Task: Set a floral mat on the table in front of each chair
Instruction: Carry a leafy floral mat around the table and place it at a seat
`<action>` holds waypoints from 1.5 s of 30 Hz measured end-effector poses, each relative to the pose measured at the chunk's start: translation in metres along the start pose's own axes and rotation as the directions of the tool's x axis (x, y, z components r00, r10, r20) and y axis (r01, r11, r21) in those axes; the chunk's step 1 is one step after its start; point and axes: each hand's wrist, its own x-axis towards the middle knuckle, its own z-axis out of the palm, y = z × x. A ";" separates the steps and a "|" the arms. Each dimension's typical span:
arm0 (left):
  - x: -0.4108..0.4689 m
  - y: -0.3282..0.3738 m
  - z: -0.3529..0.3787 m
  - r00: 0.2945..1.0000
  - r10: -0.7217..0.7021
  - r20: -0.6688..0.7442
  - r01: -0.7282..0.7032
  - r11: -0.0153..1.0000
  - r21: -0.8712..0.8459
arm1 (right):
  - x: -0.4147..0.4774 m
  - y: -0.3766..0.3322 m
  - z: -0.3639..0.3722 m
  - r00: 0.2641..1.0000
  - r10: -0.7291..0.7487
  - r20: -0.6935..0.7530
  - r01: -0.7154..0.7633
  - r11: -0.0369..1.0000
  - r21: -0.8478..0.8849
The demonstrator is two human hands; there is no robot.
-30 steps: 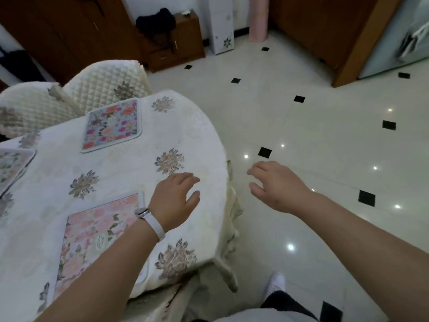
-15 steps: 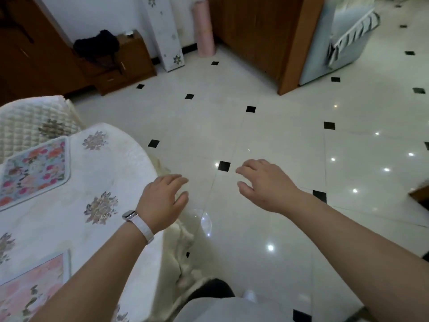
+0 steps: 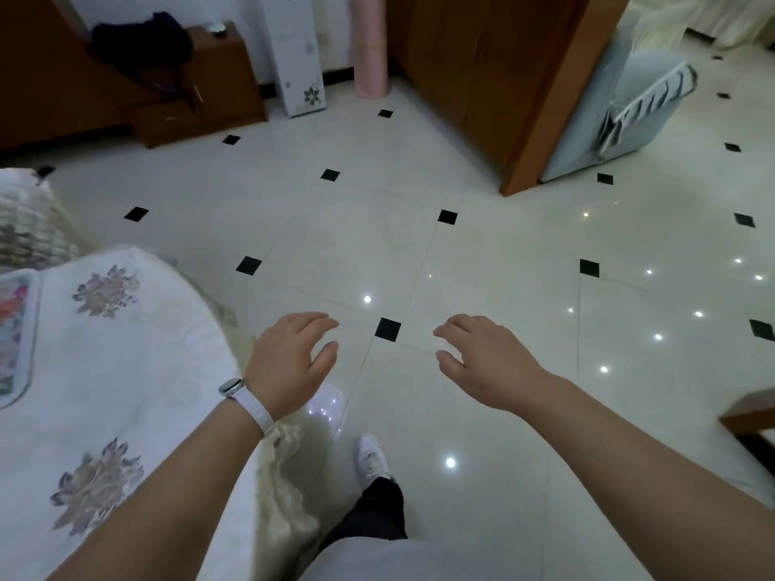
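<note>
A floral mat with pink and red flowers lies on the table, cut off by the left edge of the view. The table wears a white cloth with grey flower motifs. My left hand, with a white watch on the wrist, hovers just past the table's right edge with fingers apart and nothing in it. My right hand hangs over the floor tiles, also empty with fingers spread. A quilted chair back shows at the far left behind the table.
Glossy white floor with small black diamond tiles fills the middle and right. A wooden cabinet with a dark bag stands at the back left, a wooden partition at the back, a light blue sofa beyond it. A wooden corner juts in at right.
The view has swung right, away from the table. The near mat has left the view and the far one is almost out. Both hands stayed empty and now hang over the floor.
</note>
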 end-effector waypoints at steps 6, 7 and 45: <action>0.101 -0.046 -0.010 1.000 -0.018 0.021 0.019 1.000 -0.023 | 0.119 -0.003 -0.041 0.999 -0.037 -0.005 0.037 0.999 -0.035; 0.118 -0.053 -0.016 1.000 -0.019 0.018 0.019 0.999 -0.026 | 0.138 -0.005 -0.049 0.999 -0.047 -0.014 0.046 0.998 -0.037; 0.429 -0.306 -0.167 0.742 -0.558 -0.372 0.641 0.753 0.149 | 0.745 -0.105 -0.173 0.748 -0.662 0.049 0.660 0.750 0.044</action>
